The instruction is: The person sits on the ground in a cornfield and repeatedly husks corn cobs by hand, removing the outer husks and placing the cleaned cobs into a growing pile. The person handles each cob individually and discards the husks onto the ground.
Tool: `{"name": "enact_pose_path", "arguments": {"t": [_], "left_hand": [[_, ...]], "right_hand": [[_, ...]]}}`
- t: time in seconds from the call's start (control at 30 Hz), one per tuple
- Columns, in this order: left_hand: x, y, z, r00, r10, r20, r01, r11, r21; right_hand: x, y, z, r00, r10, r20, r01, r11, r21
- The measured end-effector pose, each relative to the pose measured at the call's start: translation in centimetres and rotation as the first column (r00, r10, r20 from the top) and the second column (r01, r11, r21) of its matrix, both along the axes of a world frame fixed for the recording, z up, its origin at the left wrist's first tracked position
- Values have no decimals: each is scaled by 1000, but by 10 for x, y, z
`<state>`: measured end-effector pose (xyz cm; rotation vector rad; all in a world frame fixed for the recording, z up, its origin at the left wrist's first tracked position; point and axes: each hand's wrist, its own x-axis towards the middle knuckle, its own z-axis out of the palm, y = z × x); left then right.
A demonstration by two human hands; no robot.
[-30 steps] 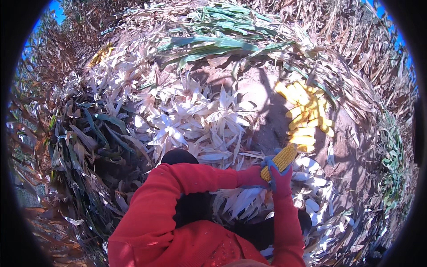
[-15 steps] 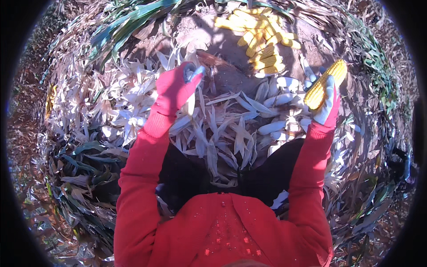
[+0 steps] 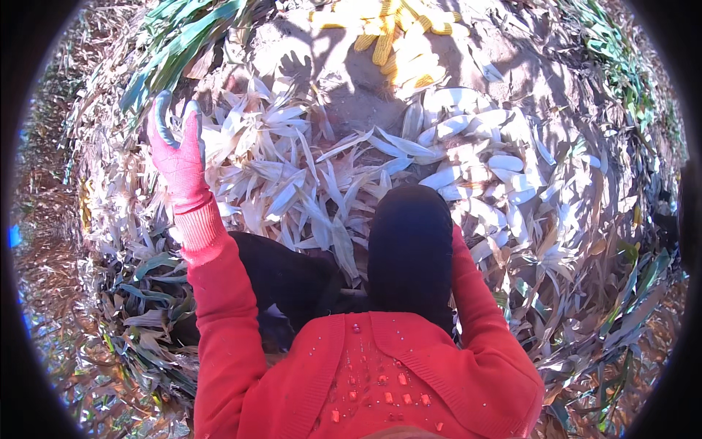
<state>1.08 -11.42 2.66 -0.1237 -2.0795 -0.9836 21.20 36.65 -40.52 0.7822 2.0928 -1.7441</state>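
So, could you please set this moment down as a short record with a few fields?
setting: ground covered with pale corn husks, dry stalks around
left hand: red glove with grey fingertips, fingers spread, raised over the husks, holding nothing
right hand: hidden behind the dark trouser knee
pile of husked yellow corn cobs: on bare soil at the far edge, apart from the hand
clothing: red sleeves and red cardigan

Yellow cobs piled on bare dirt up top; green leaves upper left.
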Motion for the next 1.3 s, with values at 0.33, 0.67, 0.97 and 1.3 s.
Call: {"name": "enact_pose_path", "arguments": {"t": [0.33,0.67,0.97,1.3], "left_hand": [[-9,77,-2,946,-185,267,156,979,129],[15,77,-6,925,-265,274,266,963,36],[19,59,-12,875,-231,426,236,971,42],[19,78,-27,889,-247,386,323,935,-148]], "right_hand": [[-264,-86,157,919,-132,-372,-124,798,-590],[-36,-32,53,978,-211,-2,155,726,-670],[-31,-47,32,922,-360,141,386,866,-318],[-153,-83,13,761,-584,284,567,810,147]]}}
